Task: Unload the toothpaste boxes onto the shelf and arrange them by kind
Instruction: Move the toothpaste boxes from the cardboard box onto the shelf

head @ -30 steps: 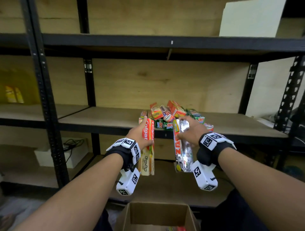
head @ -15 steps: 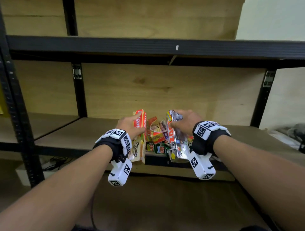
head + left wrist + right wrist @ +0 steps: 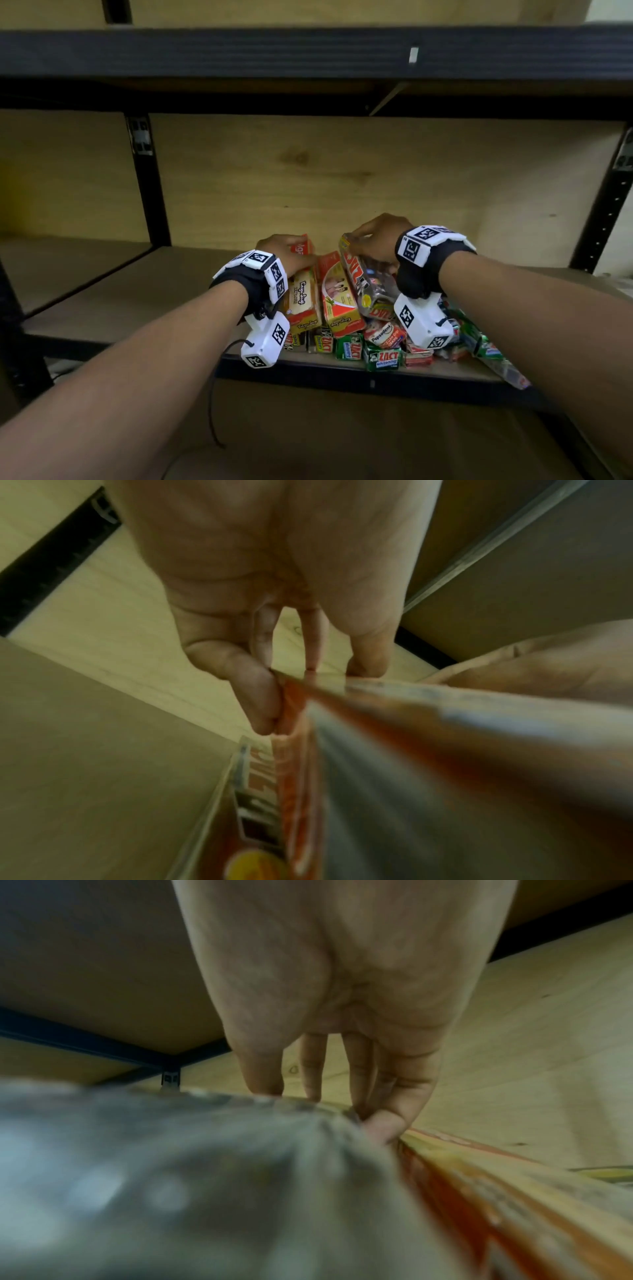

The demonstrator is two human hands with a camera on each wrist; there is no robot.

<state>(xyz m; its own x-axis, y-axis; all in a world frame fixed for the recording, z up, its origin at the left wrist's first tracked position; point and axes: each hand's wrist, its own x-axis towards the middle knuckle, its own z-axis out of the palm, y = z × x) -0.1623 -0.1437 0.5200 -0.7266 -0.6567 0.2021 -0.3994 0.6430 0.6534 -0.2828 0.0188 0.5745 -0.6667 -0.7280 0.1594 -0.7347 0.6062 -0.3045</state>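
A heap of toothpaste boxes [image 3: 380,346] lies near the front edge of the wooden shelf [image 3: 137,301]: green Zact boxes, a red Pepsodent box, red and yellow ones. My left hand [image 3: 284,250] grips the top end of a red and yellow box [image 3: 303,301], which leans over the heap's left side. My right hand [image 3: 373,236] grips the top end of a silver Zact box [image 3: 368,284], held tilted over the heap. In the left wrist view my fingers [image 3: 260,693] pinch the box's end [image 3: 291,718]. In the right wrist view the silver box [image 3: 171,1177] fills the lower left.
A black shelf beam [image 3: 308,51] runs overhead, and black uprights [image 3: 150,185] stand at the left and at the right [image 3: 603,212]. A plywood back panel [image 3: 342,171] closes the bay. Bare shelf board [image 3: 85,274] stretches left of the heap. A cable [image 3: 212,411] hangs below the shelf edge.
Both hands have carried their boxes up from below the shelf edge and forward over the heap. The boxes now lie tilted over the pile instead of hanging down.
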